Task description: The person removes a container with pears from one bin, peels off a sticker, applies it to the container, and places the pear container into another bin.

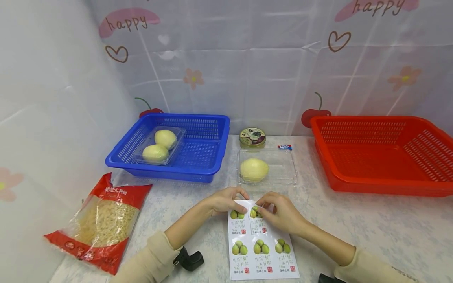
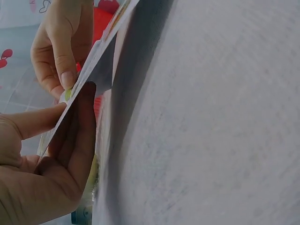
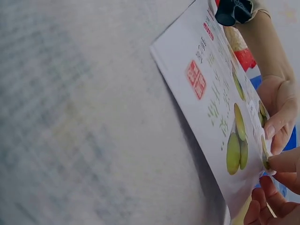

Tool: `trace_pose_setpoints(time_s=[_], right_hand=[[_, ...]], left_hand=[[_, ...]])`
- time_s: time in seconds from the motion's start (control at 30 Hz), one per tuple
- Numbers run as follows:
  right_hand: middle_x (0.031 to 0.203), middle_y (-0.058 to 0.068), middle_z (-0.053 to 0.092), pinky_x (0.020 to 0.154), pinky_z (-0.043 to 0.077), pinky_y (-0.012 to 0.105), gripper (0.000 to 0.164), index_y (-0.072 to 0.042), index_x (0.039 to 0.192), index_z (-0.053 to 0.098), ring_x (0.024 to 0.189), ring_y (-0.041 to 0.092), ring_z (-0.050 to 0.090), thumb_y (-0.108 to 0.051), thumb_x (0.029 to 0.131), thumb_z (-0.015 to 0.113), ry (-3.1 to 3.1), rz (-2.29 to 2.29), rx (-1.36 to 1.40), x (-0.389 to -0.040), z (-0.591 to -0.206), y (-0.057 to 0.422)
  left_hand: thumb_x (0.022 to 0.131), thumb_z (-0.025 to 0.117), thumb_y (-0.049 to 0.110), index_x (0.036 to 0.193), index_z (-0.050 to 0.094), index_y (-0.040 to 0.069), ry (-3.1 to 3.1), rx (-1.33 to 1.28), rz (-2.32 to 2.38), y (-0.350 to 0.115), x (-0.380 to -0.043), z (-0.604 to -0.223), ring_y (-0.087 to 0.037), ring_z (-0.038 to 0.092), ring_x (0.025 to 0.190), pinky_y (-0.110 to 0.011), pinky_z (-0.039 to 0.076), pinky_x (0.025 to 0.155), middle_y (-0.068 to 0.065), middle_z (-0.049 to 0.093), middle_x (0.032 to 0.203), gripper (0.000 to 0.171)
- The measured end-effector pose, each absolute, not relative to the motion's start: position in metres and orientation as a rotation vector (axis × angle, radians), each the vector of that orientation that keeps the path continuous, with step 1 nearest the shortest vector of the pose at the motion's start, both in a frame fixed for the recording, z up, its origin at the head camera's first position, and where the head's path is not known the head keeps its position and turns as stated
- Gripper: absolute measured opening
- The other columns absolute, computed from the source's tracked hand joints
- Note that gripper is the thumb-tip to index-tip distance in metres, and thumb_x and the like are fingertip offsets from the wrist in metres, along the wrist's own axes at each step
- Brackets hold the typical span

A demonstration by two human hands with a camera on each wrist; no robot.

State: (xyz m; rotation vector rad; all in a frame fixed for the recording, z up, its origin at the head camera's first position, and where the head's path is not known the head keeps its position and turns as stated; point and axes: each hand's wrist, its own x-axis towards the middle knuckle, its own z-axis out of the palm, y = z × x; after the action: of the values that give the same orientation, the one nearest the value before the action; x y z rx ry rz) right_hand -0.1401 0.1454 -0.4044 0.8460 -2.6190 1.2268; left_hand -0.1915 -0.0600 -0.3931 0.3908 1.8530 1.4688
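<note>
A white sheet of pear stickers [image 1: 256,276], printed with green pears, lettering and red seals, is tilted up at its far end. My left hand [image 1: 223,201] grips its upper left edge, thumb on the printed face and fingers behind, as the left wrist view shows. With thumb and forefinger, my right hand [image 1: 284,214] pinches the top of the upper middle pear sticker [image 1: 258,224], which stands partly off the sheet. Beyond both hands, a clear plastic box [image 1: 283,168] holds one pale yellow pear-like fruit [image 1: 254,169] in its left half.
Back left stands a blue basket [image 1: 184,171] with a clear box of two similar fruits [image 1: 155,153]. A red basket [image 1: 389,188] is at right. Behind the box are a round tin [image 1: 252,137] and a small wrapped packet [image 1: 285,147]. A red pasta bag [image 1: 106,220] lies left.
</note>
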Motion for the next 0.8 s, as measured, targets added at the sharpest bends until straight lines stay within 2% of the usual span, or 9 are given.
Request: trace_pose_setpoints(time_s=[0.3, 0.57, 0.8], right_hand=[[0.080, -0.003, 0.062, 0.054, 0.047, 0.023, 0.011, -0.008, 0.079, 0.068, 0.070, 0.004, 0.052, 0.002, 0.081, 0.066, -2.626, 1.255, 0.825, -0.138, -0.404, 0.146], [0.084, 0.003, 0.065, 0.059, 0.049, 0.023, 0.009, -0.008, 0.081, 0.066, 0.075, 0.008, 0.056, 0.000, 0.083, 0.066, -2.628, 1.277, 0.865, -0.137, -0.399, 0.148], [0.085, 0.001, 0.065, 0.062, 0.048, 0.023, 0.004, -0.006, 0.085, 0.068, 0.077, 0.007, 0.056, -0.003, 0.085, 0.065, -2.675, 1.324, 0.877, -0.139, -0.393, 0.152]], left_hand=[[0.079, 0.067, -0.007, 0.101, 0.058, -0.003, 2.090, 0.426, 1.401, -0.062, -0.190, -0.397, -0.011, 0.058, 0.060, -0.022, 0.046, 0.053, -0.009, 0.066, 0.077, 0.024], [0.075, 0.071, -0.006, 0.094, 0.065, -0.001, 2.365, 0.595, 1.282, -0.060, -0.189, -0.398, -0.006, 0.047, 0.052, -0.018, 0.036, 0.046, 0.001, 0.058, 0.061, 0.021], [0.071, 0.074, -0.002, 0.090, 0.068, 0.003, 2.535, 0.706, 1.159, -0.059, -0.190, -0.399, -0.008, 0.057, 0.068, -0.020, 0.045, 0.058, -0.006, 0.066, 0.078, 0.021]])
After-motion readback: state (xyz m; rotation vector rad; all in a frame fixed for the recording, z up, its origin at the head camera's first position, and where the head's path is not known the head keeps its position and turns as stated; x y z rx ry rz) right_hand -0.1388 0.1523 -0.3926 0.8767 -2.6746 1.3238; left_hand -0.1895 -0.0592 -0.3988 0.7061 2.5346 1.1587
